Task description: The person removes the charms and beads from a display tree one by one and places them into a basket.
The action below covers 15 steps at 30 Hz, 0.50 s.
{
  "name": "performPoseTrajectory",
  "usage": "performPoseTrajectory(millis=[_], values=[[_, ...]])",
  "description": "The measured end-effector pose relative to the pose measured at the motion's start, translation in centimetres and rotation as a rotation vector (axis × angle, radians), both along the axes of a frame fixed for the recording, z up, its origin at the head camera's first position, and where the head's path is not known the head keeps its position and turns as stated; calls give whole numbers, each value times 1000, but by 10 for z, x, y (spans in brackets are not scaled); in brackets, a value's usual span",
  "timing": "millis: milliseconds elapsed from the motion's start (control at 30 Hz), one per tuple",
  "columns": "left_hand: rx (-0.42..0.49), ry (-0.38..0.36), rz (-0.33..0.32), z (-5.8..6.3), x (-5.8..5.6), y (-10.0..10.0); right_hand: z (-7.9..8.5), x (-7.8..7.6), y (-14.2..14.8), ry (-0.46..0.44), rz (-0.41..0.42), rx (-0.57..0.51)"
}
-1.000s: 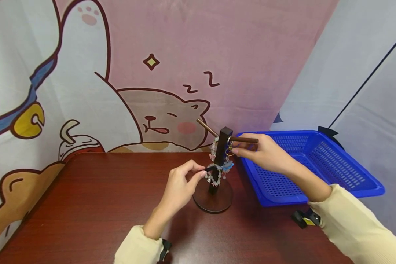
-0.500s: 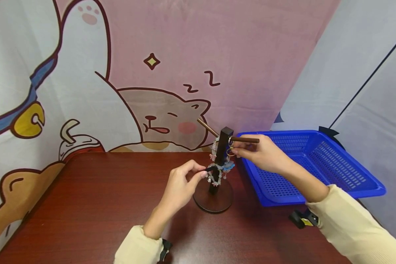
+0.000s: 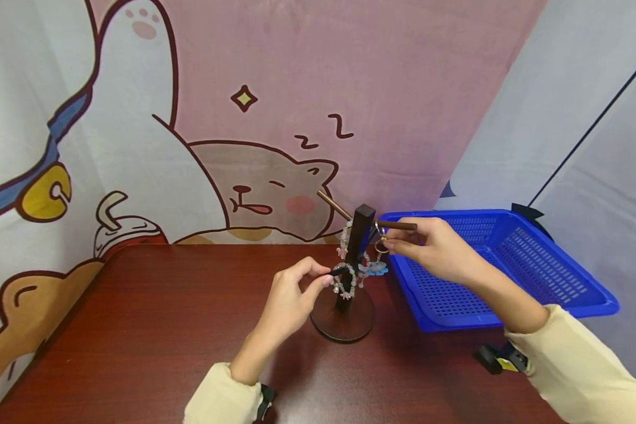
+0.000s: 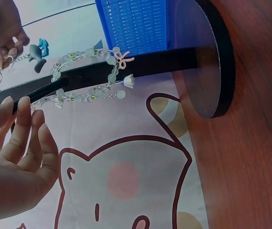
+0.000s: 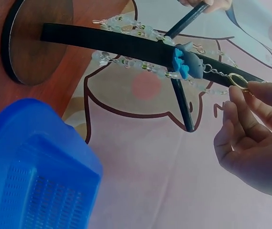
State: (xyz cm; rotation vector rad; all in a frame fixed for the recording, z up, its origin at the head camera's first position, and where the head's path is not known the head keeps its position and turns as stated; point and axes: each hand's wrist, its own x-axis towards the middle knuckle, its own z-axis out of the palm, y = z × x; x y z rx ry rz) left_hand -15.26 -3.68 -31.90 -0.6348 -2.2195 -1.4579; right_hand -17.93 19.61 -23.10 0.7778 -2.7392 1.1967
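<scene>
Keychain (image 3: 375, 269) in the head view hangs just below the fingers of the right hand (image 3: 429, 247), which pinch its gold ring (image 3: 377, 249) under the brown peg (image 3: 403, 225), while the left hand (image 3: 291, 291) pinches the near peg (image 3: 338, 271), which carries a bracelet (image 3: 353, 281). In the left wrist view the bracelet lies just past the left fingertips, the keychain farther off at the right hand. In the right wrist view the gold ring is at the fingertips, chain (image 5: 217, 72) and charm (image 5: 193, 63) extending from them across the post (image 5: 102, 40)

The right hand (image 5: 265, 148) pinches a gold keychain ring (image 5: 236, 85) near the dark stand (image 5: 107, 42)
</scene>
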Motion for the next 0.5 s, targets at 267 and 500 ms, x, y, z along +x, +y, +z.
performPoseTrajectory(millis=[267, 500], values=[[8, 6, -6, 0, 0, 0, 5, 7, 9, 19, 7, 12], [11, 3, -8, 0, 0, 0, 6, 12, 13, 51, 37, -19]])
